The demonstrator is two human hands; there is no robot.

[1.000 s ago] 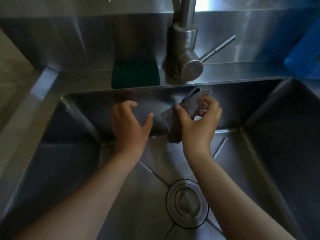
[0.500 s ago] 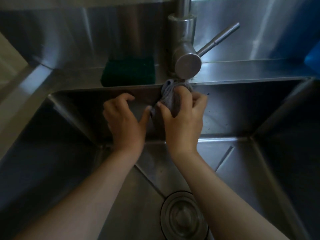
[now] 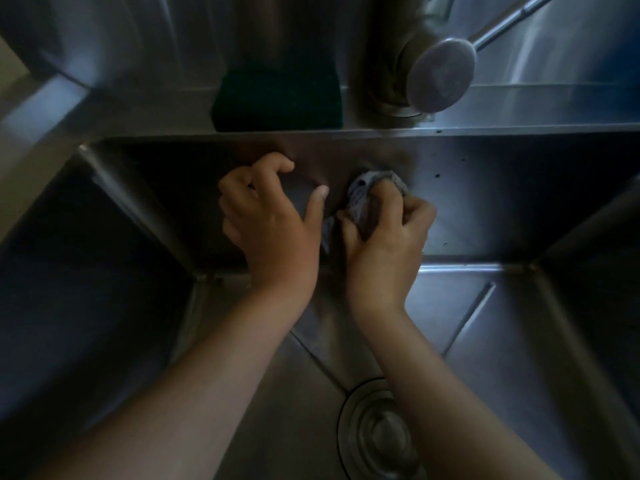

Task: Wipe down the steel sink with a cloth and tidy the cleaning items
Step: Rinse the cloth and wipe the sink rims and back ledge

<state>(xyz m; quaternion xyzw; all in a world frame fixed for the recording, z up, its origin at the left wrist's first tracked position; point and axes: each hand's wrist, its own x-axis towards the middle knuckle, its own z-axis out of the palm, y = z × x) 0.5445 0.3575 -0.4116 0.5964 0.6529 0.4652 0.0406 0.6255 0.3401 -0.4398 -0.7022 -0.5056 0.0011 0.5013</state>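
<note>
My right hand (image 3: 384, 237) grips a bunched grey cloth (image 3: 363, 199) and holds it against the back wall of the steel sink (image 3: 519, 195). My left hand (image 3: 270, 223) hovers just to the left of the cloth, fingers loosely curled and thumb out, holding nothing. Both forearms reach in over the basin floor. A dark green sponge (image 3: 277, 98) lies on the ledge behind the sink, above my left hand.
The steel tap (image 3: 433, 74) with its lever rises from the ledge right of the sponge, above my right hand. The round drain (image 3: 377, 434) sits in the basin floor near my right forearm. Small dark specks dot the back wall at the right.
The right hand has bunched the cloth tighter and lowered it from the rim onto the back wall. The left hand stays beside it. The camera has moved closer.
</note>
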